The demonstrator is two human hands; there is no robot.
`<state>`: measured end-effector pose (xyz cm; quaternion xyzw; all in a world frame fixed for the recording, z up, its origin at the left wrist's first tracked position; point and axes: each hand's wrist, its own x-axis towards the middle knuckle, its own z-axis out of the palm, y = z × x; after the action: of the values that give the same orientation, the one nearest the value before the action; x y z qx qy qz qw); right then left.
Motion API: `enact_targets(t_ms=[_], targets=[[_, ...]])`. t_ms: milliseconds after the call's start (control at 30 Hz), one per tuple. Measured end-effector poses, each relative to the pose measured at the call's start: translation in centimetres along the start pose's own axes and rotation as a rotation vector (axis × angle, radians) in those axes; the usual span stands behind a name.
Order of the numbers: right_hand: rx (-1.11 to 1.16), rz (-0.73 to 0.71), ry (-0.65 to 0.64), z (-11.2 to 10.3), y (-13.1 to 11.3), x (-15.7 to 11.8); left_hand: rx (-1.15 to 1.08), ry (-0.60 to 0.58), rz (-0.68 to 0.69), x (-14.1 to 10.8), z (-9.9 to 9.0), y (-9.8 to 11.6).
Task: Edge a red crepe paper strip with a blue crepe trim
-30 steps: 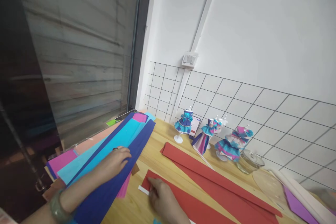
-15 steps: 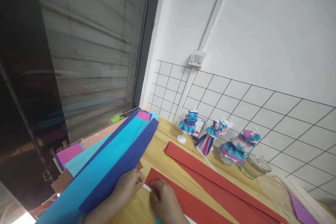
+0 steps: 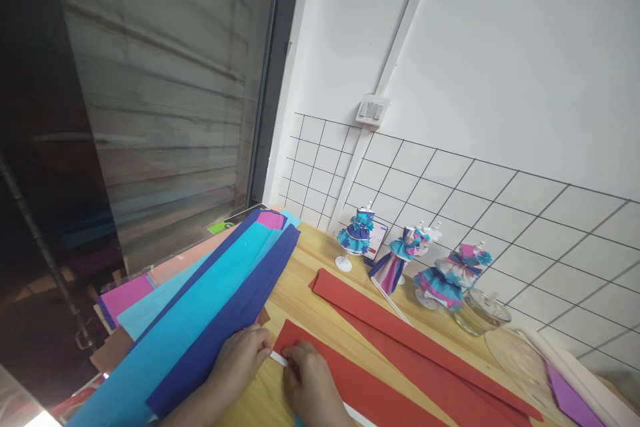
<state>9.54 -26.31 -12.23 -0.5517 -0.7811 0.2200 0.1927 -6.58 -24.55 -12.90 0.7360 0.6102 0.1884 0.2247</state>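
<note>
A folded piece of red crepe paper (image 3: 370, 387) lies slantwise on the wooden table. Along its near edge runs a narrow white strip (image 3: 279, 359), partly hidden beneath my right hand. My left hand (image 3: 243, 357) has its fingers pinched together at the strip's left end, close to the paper's corner. Curled fingers of my right hand (image 3: 311, 380) press on the paper's left end, over the strip. A second, larger piece of red crepe paper (image 3: 415, 340) rests behind it.
To the left lie long turquoise (image 3: 215, 287) and dark blue (image 3: 235, 307) paper pieces. Small dress forms in ruffled dresses (image 3: 357, 233) stand at the back, by a phone (image 3: 379, 237) and a lidded glass bowl (image 3: 483, 312). A wire grid (image 3: 453, 200) is against the wall.
The view has shifted slightly. Both hands keep almost the same place at the red paper's left end, with their fingers still closed.
</note>
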Motion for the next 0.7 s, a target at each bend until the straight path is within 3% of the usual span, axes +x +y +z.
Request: enact_targets(t_ms=[467,700], targets=[[-0.259,0.036,-0.031,1.9,-2.3,2.3,-0.197,0.086,0.034,0.0,0.4,-2.0],[-0.309,0.002,-0.085,1.5,-2.2,2.8,-0.285,0.111,0.073,-0.1,0.7,-2.2]])
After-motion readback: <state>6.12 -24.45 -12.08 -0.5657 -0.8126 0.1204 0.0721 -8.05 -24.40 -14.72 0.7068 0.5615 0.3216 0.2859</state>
